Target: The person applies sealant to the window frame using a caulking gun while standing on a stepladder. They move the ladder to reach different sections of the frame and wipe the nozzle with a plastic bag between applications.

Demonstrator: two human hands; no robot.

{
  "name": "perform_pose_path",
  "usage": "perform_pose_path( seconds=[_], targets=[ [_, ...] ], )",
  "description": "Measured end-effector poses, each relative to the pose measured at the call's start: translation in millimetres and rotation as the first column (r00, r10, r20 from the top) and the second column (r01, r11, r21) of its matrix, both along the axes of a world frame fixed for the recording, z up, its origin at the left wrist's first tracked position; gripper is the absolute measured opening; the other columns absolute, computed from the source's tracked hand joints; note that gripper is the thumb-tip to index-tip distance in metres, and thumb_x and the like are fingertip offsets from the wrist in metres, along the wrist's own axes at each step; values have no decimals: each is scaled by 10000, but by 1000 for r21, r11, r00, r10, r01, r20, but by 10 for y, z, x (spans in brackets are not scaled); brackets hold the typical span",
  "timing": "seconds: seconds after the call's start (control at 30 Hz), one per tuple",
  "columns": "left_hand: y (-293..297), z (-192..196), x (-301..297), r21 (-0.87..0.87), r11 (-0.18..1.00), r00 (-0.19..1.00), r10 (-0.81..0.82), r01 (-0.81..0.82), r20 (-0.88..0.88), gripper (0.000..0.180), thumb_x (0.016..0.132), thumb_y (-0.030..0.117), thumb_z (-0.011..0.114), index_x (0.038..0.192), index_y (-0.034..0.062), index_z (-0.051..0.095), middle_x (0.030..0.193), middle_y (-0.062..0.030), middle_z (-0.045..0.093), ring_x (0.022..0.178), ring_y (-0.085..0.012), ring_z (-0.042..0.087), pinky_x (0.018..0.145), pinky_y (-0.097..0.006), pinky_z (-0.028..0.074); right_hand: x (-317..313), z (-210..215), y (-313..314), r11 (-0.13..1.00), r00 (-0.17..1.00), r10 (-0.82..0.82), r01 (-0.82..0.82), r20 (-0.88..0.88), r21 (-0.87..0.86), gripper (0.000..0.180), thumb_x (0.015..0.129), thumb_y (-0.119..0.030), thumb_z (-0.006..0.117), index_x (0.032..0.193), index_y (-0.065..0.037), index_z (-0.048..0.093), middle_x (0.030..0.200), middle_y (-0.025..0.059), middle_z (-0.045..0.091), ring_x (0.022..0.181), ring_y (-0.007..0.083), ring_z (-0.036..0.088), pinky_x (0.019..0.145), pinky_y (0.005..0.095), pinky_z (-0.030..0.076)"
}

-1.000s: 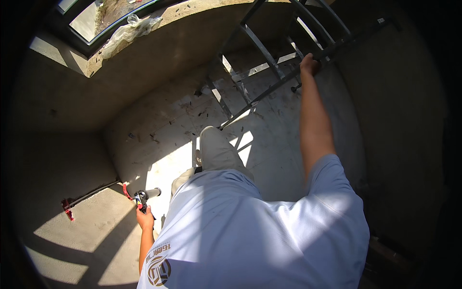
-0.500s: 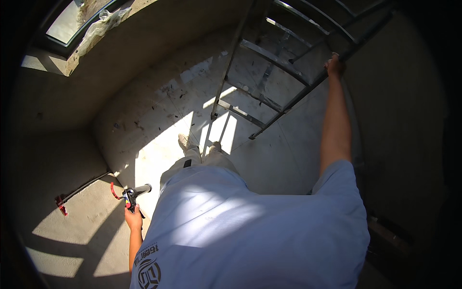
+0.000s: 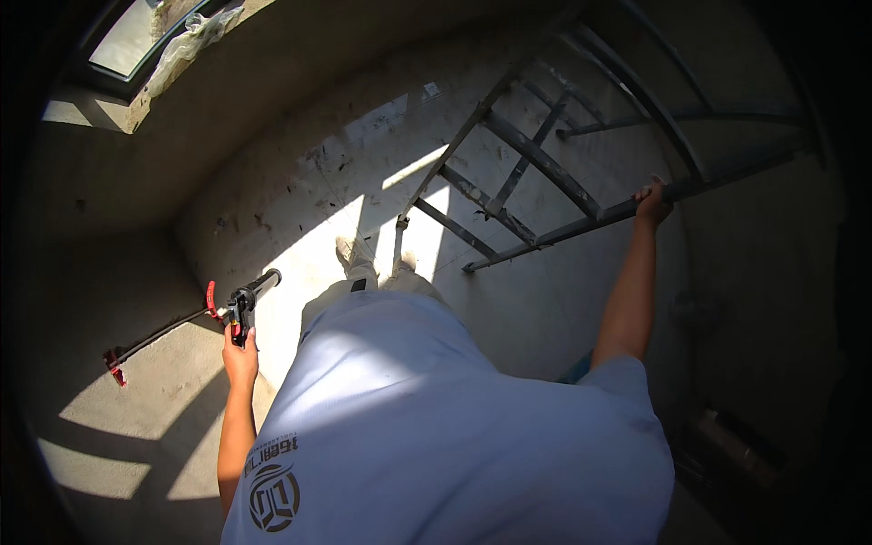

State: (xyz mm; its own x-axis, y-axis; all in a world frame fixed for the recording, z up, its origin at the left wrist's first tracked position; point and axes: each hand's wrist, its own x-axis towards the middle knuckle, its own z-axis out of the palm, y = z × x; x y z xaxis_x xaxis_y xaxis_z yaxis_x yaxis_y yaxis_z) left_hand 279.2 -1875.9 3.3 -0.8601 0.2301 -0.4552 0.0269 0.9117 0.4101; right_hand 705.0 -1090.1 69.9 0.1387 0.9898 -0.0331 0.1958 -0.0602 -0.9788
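Far to my right, my right hand [image 3: 652,202] is closed round the side rail of a metal stepladder [image 3: 545,163], which stands on the floor ahead of me. Its feet rest a little beyond and right of my shoes. At the lower left, my left hand [image 3: 240,357] grips a black caulking gun [image 3: 243,304] with a red hooked part at its back end. The gun's dark barrel points up and to the right. Part of the trigger and handle is hidden by my fingers.
A window [image 3: 127,50] with a ragged plastic sheet [image 3: 193,47] is at the upper left. At the left wall, a long bar clamp-like tool with red ends [image 3: 114,363] lies on a sunlit ledge [image 3: 136,413]. Specks of debris and dried patches mark the floor [image 3: 300,204].
The stepladder has swung to the right and its top has turned away from the window side. My right hand moved down and right with it. My left hand raised the caulking gun slightly.
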Motion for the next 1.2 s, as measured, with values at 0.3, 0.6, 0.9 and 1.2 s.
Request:
perform_pose_path(
  seconds=[0.3,0.6,0.9,1.2],
  targets=[
    [721,126,-534,-60,985,983,-165,161,-84,558,931,313,785,1358,15,587,1058,-226,744,980,-378,729,894,-439,545,67,62,-10,999,1000,5,-5,-21,-38,253,993,-144,539,1175,9,625,638,41,492,519,175,452,599,435,484],
    [1185,-23,-1005,44,977,977,-204,207,-57,552,937,310,782,1366,27,582,1045,-197,749,969,-339,737,897,-424,546,241,-19,-85,999,858,-24,36,514,-12,627,1019,-458,577,1388,48,546,1021,184,641,984,344,657,925,507,533],
    [1636,-744,-1848,37,975,969,-220,217,114,597,900,318,799,1383,43,581,1063,-216,756,1018,-400,736,887,-466,561,-256,-1447,-2552,684,675,297,344,676,-644,981,1009,-708,459,1667,-48,155,1682,261,209,1529,467,274,1199,584,338],
    [2604,-754,-2901,182,964,906,-246,193,343,585,916,325,759,1394,44,574,1157,-214,740,1102,-375,713,933,-449,549,-2936,-1318,-3053,109,807,577,-231,-127,-967,725,1016,-524,587,1524,-14,499,1528,161,536,1420,257,469,1175,409,346]
  ],
)
